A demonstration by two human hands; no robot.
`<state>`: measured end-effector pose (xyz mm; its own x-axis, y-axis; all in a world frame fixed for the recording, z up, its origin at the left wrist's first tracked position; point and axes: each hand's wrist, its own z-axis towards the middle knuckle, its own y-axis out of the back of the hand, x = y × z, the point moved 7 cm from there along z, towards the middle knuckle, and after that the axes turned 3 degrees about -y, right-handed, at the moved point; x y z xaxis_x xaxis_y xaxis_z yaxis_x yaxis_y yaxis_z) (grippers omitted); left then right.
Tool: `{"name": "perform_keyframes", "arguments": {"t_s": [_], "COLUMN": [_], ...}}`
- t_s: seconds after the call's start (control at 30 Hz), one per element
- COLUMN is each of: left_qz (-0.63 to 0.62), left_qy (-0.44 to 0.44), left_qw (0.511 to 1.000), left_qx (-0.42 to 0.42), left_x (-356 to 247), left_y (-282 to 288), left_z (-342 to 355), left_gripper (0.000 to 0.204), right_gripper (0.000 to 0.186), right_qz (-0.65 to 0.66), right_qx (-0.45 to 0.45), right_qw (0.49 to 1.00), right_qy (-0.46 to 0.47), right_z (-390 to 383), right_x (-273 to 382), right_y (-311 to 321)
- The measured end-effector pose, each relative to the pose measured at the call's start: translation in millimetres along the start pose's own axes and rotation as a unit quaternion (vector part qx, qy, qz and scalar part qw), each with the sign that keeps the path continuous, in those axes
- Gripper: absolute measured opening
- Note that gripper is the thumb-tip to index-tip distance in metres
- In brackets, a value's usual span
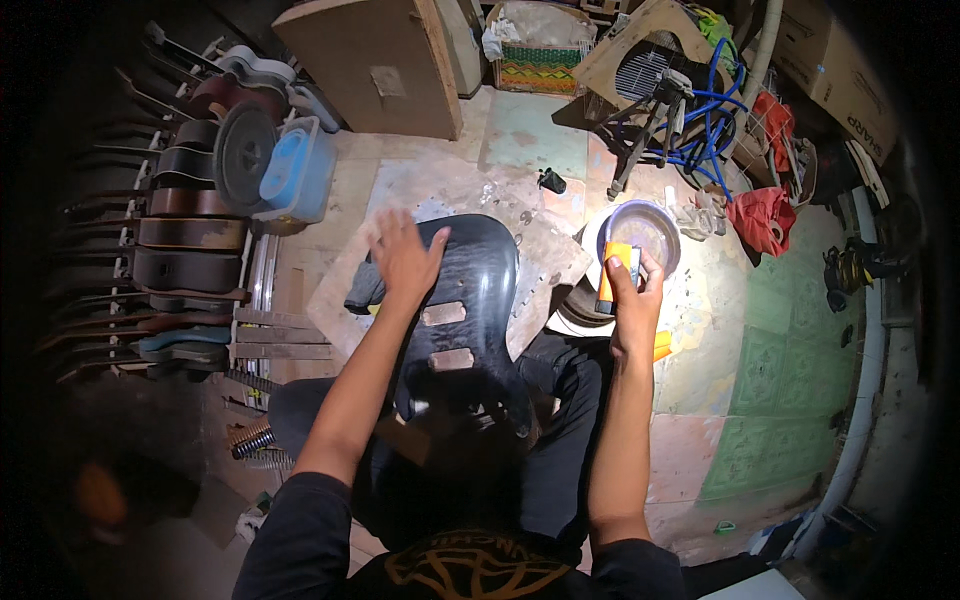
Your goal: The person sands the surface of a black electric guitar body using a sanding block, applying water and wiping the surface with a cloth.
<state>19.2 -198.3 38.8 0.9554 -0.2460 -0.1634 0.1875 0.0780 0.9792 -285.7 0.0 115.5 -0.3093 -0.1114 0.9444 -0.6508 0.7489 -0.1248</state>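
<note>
A black electric guitar body [480,270] with two rectangular pickup cavities lies over my lap, its rounded end pointing away from me. Over its left edge is my left hand [405,258], fingers spread and slightly blurred, holding nothing; whether the palm touches the wood I cannot tell. My right hand [637,295] grips an orange and black handheld tool [617,268], whose exact kind is unclear, above the near rim of a round basin [672,228]. Beside my left wrist is a dark grey crumpled piece [366,287], perhaps cloth.
A worn board [345,315] lies beneath the guitar body. Several guitars [190,235] hang in a rack at left, near a blue-lidded tub [290,170]. A blue hose [715,150] and a red bag [762,218] are at far right. An orange object [662,346] sits by my right wrist.
</note>
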Motion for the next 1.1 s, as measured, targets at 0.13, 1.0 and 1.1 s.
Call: {"name": "perform_keyframes", "arguments": {"t_s": [0.13,1.0,1.1], "left_qz": [-0.026,0.011,0.008], "left_qy": [-0.083,-0.243,-0.353], "left_qw": [0.996,0.968,0.912], "left_qx": [-0.004,0.069,0.209], "left_x": [-51.2,-131.2,-144.7], "left_y": [-54.4,-68.8,-62.4], "left_z": [39.0,-55.5,-164.7], "left_gripper": [0.094,0.081,0.079], "right_gripper": [0.064,0.049,0.045], "right_qz": [-0.025,0.014,0.018], "right_qx": [0.005,-0.047,-0.026], "right_qw": [1.0,0.999,1.0], "right_qy": [-0.003,0.011,-0.003], "right_z": [9.0,22.8,16.3], "right_x": [-6.4,-4.5,-3.4], "right_y": [-5.8,36.1,29.6]}}
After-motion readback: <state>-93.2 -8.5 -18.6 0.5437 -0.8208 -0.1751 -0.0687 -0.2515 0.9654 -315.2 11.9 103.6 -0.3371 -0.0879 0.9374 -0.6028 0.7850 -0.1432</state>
